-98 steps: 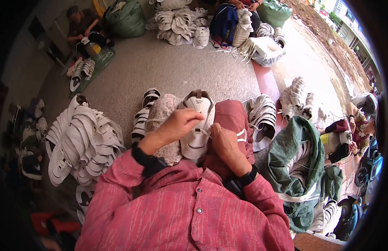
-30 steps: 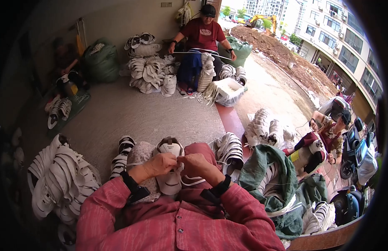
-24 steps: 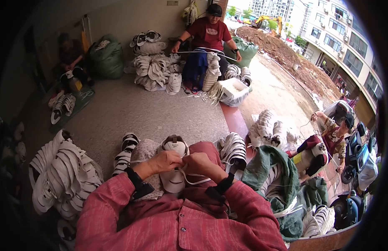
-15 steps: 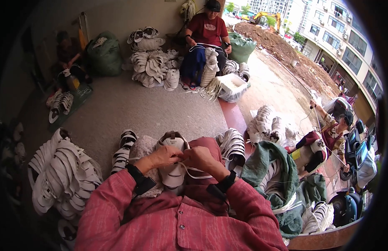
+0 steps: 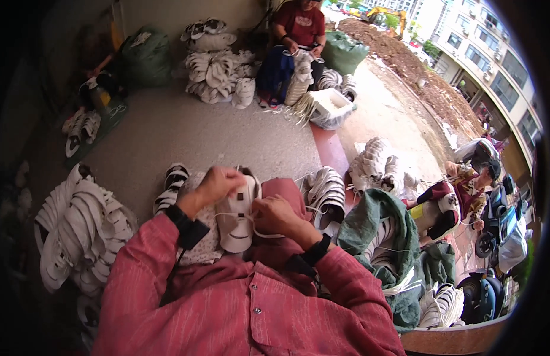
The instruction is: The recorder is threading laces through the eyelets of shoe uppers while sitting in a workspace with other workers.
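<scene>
A white shoe upper [image 5: 235,228] with dark openings along its middle lies over my lap, its toe end toward me. A thin white shoelace [image 5: 229,215] crosses it and runs to my right hand [image 5: 276,215], whose fingers are closed on the lace beside the upper's right edge. My left hand [image 5: 218,185] is raised over the upper's far left side, fingers bent together; what they pinch, if anything, is too small to make out. Both wrists wear black bands.
Stacked shoe uppers stand at my left [image 5: 88,228] and right [image 5: 325,196]. A green sack [image 5: 376,222] lies at my right. Ahead, a person in a red shirt [image 5: 300,26] sits by a white bin [image 5: 331,107]. Another person [image 5: 474,187] works at the right, near parked scooters [image 5: 500,219].
My hands, together over the upper before, have parted: the left went up and left, the right slightly down and right. More of the upper's middle shows. The view has tilted downward a little.
</scene>
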